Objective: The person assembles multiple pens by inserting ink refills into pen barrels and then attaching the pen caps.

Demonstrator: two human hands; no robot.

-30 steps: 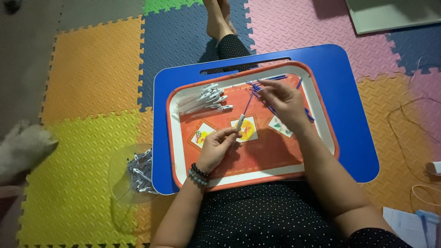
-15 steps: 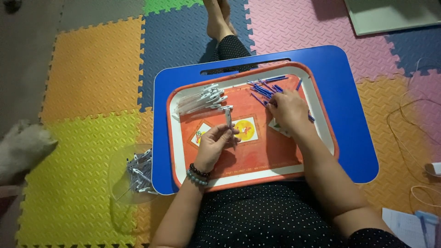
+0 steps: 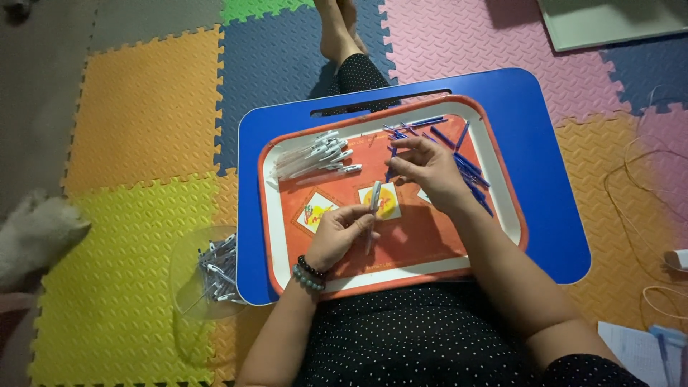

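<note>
gripping a clear pen barrel (image 3: 373,204) in left hand (image 3: 342,233), right hand (image 3: 430,172) pinching blue refill (image 3: 391,166)

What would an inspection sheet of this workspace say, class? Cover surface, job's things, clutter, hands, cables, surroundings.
Surface: orange tray with white rim on a blue lap desk.
Job's things: clear pen barrel in the left hand; blue refills under the right hand; white-capped pens piled at the tray's upper left.
Clutter: clear plastic bag of pen parts on the floor.
Hands: left hand grips the barrel; right hand picks at a refill.
Cables: thin wires at right.
Surroundings: coloured foam mat tiles; white furry animal at left; papers.
</note>
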